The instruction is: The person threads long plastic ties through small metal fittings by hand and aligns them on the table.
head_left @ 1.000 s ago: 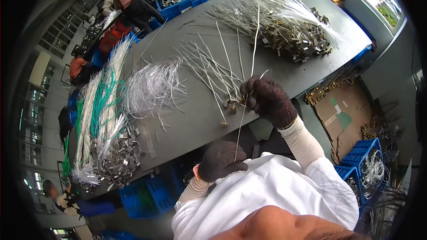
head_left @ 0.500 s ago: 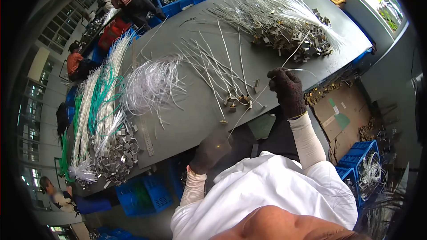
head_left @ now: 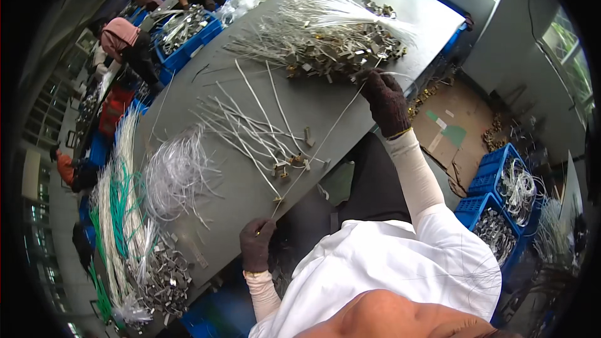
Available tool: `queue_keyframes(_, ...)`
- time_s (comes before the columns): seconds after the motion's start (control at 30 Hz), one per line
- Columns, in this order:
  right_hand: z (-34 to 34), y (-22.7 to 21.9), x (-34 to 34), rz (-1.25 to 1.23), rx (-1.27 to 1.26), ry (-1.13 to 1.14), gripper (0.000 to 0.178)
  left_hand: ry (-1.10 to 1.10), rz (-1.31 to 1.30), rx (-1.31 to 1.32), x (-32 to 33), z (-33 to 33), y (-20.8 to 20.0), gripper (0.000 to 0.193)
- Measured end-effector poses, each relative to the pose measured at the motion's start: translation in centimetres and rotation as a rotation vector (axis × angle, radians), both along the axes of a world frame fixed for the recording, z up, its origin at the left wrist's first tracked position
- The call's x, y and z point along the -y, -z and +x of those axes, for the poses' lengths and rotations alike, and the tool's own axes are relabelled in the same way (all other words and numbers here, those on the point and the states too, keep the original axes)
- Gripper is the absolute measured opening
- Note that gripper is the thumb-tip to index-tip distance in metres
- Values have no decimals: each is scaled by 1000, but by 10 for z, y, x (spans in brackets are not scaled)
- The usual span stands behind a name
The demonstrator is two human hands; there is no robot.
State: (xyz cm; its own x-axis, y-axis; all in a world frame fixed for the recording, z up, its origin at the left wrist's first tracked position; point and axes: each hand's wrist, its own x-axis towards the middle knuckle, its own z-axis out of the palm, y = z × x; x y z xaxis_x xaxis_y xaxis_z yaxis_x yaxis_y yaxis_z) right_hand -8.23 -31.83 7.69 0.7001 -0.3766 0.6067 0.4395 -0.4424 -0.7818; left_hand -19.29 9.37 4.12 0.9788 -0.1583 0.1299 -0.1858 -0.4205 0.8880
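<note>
A thin whitish cord (head_left: 340,117) runs straight and slanting between my two gloved hands, above the front edge of the grey table (head_left: 244,56). My left hand (head_left: 257,245), in a dark knit glove, is closed on its lower end just off the edge. The fingers of my right hand (head_left: 386,101) are closed round the upper part, near the large heap, and a loose tail curves out beside them. Beneath the cord lie several white cords (head_left: 244,126) with small metal blocks (head_left: 283,168) at their ends. What else sits inside either fist is hidden.
A large pile of cords with metal blocks (head_left: 325,56) covers the table's far side. Clear strands (head_left: 178,172) and long white and green bundles (head_left: 125,194) lie at left. Blue crates (head_left: 485,203) stand at right, and people work beyond the table.
My hands have moved farther apart, the left one down and leftward, and the cord between them is longer. The whole view has also shifted, with the table now farther left.
</note>
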Motion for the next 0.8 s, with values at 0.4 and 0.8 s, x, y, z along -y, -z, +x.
queue_keyframes(0.4, 42, 2, 74, 1054, -85, -279, 19, -154, -2, -370, -23, 2, 26, 18)
queue_keyframes(0.8, 35, -2, 79, -114, -231, 72, 18, -228, 17, -268, -30, 2, 41, 13)
